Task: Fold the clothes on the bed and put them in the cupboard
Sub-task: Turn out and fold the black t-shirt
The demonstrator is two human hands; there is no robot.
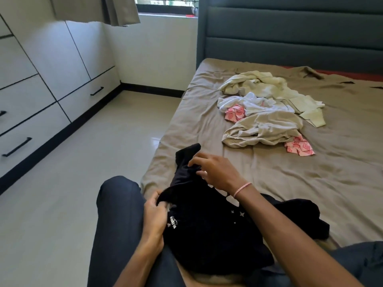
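— Why do we hold the black garment [207,224] low, at six o'clock, on our lap [116,214]?
— To find its edges, we think: our left hand [154,212] pinches a hem at seven, our right hand [215,172] curls its fingers round a raised fold at centre.
— And the rest?
— The pale pile [263,112] lies on the bed [269,183] at two; the cupboard [51,69] stands at ten.

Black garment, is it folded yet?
Not folded: the black garment lies bunched over the lap, left hand and right hand each pinching part of it.
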